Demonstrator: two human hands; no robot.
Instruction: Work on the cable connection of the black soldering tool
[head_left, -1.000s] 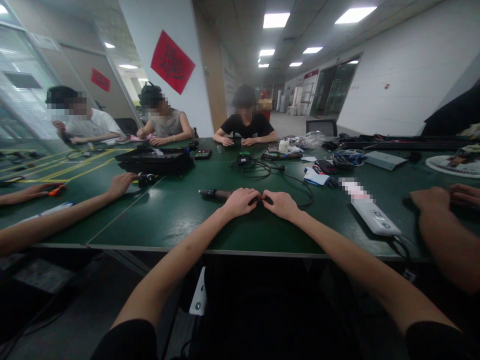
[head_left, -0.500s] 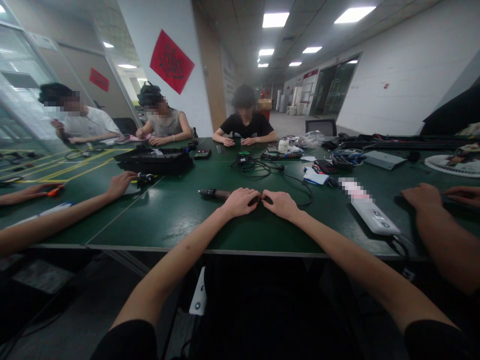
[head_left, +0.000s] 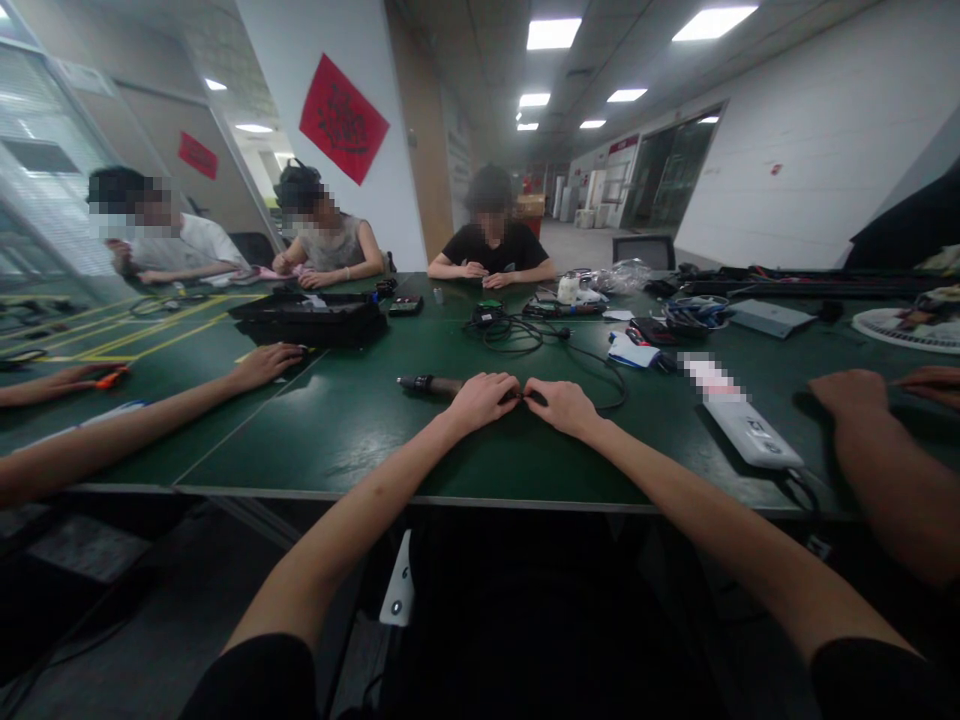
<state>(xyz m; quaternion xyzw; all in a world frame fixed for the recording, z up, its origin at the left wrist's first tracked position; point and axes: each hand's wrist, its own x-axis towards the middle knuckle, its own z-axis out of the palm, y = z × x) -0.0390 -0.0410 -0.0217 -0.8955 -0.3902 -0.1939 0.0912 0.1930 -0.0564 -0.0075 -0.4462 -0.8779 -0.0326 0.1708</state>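
Note:
My left hand [head_left: 486, 400] rests on the green table [head_left: 360, 440], its fingers curled and pinched together. Facing it almost fingertip to fingertip, my right hand [head_left: 561, 407] is closed the same way. Something small and dark sits between the fingertips of both hands; I cannot make out what it is. Just behind my left hand lies a dark tube-shaped tool [head_left: 429, 386], partly covered by that hand. A black cable [head_left: 619, 385] curves in behind my right hand from a loose coil farther back.
A white power strip [head_left: 750, 430] lies to the right, near a co-worker's arm. At the left, a co-worker's hand [head_left: 266, 366] reaches across by a black tray [head_left: 307, 320]. Several people sit around. Cables, tools and plastic wrap [head_left: 626, 275] clutter the far right.
My hands stay nearly in place, with only slight finger movement. At the left, the co-worker's hand has moved to the right and flattened. The person opposite has brought their hands closer together.

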